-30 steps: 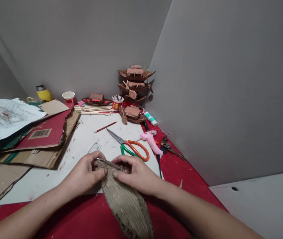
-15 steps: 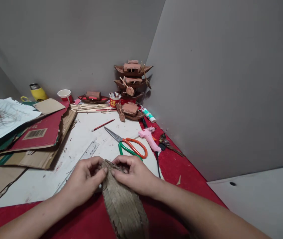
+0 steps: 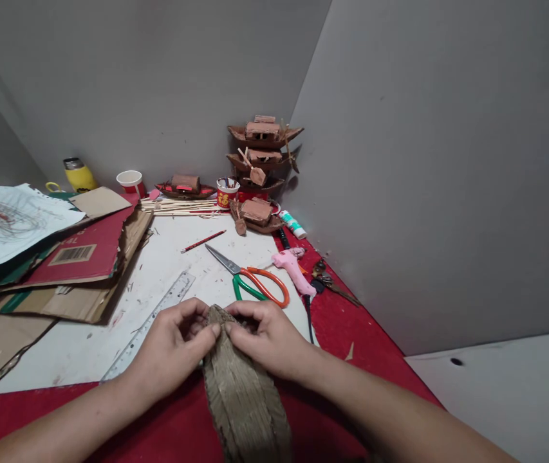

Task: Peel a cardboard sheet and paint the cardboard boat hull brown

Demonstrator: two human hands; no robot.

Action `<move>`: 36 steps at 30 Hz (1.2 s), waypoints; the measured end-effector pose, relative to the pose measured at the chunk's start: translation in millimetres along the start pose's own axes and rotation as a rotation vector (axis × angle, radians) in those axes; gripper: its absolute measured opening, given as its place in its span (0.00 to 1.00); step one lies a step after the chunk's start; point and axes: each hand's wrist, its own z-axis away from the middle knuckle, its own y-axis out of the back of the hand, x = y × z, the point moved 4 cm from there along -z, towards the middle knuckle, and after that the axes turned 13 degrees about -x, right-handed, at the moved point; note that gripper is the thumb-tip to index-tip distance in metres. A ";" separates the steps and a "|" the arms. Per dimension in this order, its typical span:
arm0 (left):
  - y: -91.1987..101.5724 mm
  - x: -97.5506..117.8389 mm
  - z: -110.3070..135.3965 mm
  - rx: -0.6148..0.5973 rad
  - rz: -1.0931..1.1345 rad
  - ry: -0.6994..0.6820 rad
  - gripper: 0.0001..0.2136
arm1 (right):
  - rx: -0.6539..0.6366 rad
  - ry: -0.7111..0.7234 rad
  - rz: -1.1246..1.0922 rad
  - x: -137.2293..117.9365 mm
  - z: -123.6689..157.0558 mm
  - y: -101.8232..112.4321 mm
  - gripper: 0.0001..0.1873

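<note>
Brown cardboard [image 3: 248,405], over the near side of the table [image 3: 375,354], points straighter ahead than a second ago; left hand [image 3: 175,344] and right hand [image 3: 271,337] pinch its far tip, where work seems centred.

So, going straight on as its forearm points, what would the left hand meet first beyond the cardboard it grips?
The left hand would probably meet the right hand, just across the cardboard piece; depth is hard to judge.

Held piece [image 3: 248,405] up front, scissors [image 3: 236,270] past it, ruler [image 3: 153,321] left, glue gun [image 3: 294,270] right, cardboard [image 3: 93,247] way left, boats [image 3: 263,133] behind.
</note>
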 end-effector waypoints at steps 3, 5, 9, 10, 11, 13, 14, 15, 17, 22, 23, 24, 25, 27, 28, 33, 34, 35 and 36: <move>4.7 4.4 2.8 0.074 -0.019 -0.026 0.05 | -0.004 0.052 0.033 -3.6 1.8 2.3 0.09; 8.2 8.2 5.2 0.141 -0.109 -0.069 0.04 | -0.005 0.086 0.087 -5.0 2.8 2.7 0.10; 12.1 16.0 9.3 0.240 -0.323 -0.228 0.02 | -0.011 0.131 0.148 -5.1 4.0 1.4 0.12; 12.4 17.7 10.0 0.255 -0.372 -0.279 0.01 | -0.013 0.143 0.163 -4.9 4.2 0.9 0.12; 12.4 19.2 10.6 0.266 -0.416 -0.331 0.01 | -0.011 0.155 0.183 -4.7 4.5 0.4 0.12; 11.9 21.6 11.7 0.284 -0.492 -0.429 0.02 | -0.007 0.181 0.224 -4.4 4.7 -0.8 0.11; 11.6 22.5 12.5 0.296 -0.528 -0.473 0.02 | -0.006 0.193 0.237 -4.1 4.6 -1.3 0.11; 11.0 23.3 13.4 0.309 -0.570 -0.510 0.03 | -0.004 0.205 0.246 -3.9 4.4 -1.7 0.11; 9.5 24.2 15.1 0.326 -0.653 -0.555 0.04 | 0.001 0.225 0.259 -3.7 4.0 -2.2 0.10; 5.9 23.4 17.2 0.354 -0.807 -0.557 0.07 | 0.014 0.263 0.290 -5.0 4.3 -2.0 0.10; 5.4 23.4 17.4 0.360 -0.825 -0.560 0.08 | 0.012 0.272 0.293 -5.7 4.7 -2.1 0.10; 5.0 23.3 17.6 0.365 -0.838 -0.564 0.08 | 0.010 0.280 0.295 -6.5 5.0 -2.2 0.10; 4.7 23.3 17.8 0.367 -0.846 -0.569 0.09 | 0.009 0.288 0.296 -7.2 5.3 -2.4 0.10; 4.1 23.2 18.2 0.358 -0.849 -0.579 0.09 | 0.008 0.296 0.299 -8.3 5.8 -2.9 0.10; 3.9 23.2 18.6 0.353 -0.848 -0.587 0.09 | 0.011 0.298 0.299 -8.6 6.0 -3.1 0.10; 2.4 21.2 19.8 0.313 -0.862 -0.637 0.11 | 0.029 0.316 0.284 -8.0 7.0 -3.8 0.12; 2.3 20.4 19.2 0.303 -0.862 -0.633 0.11 | 0.031 0.319 0.283 -7.7 7.0 -3.7 0.12; 2.4 19.6 18.1 0.293 -0.853 -0.621 0.11 | 0.032 0.321 0.286 -7.3 6.9 -3.7 0.12; 2.8 19.1 16.9 0.285 -0.834 -0.604 0.11 | 0.032 0.321 0.290 -6.9 6.7 -3.6 0.11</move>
